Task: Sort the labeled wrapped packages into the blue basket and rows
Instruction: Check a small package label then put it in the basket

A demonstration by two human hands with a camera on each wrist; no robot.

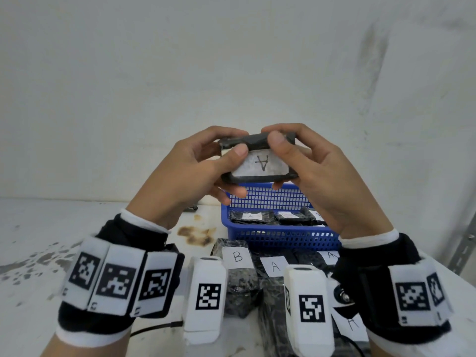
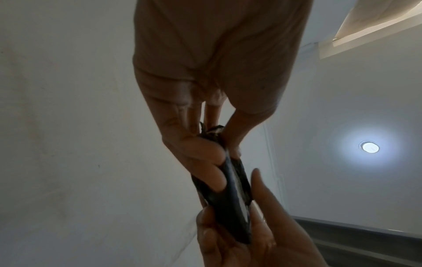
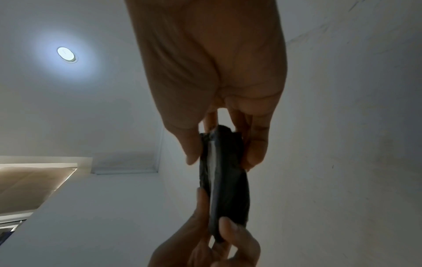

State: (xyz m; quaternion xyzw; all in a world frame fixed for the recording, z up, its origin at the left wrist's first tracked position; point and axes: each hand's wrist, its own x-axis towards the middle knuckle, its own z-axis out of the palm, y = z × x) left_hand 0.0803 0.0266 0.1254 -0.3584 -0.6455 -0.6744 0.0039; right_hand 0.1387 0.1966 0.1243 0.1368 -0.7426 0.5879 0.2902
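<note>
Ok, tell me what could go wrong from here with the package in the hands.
1. The label on the held package reads A but faces the person upside down, so it could be misread and sorted wrongly.
2. Left hand and right hand pinch only its ends above the blue basket; a slip would likely drop it in there unsorted.
3. Packages labeled B and A lie close together on the table, partly hidden by the wrists, so rows could get mixed.
</note>
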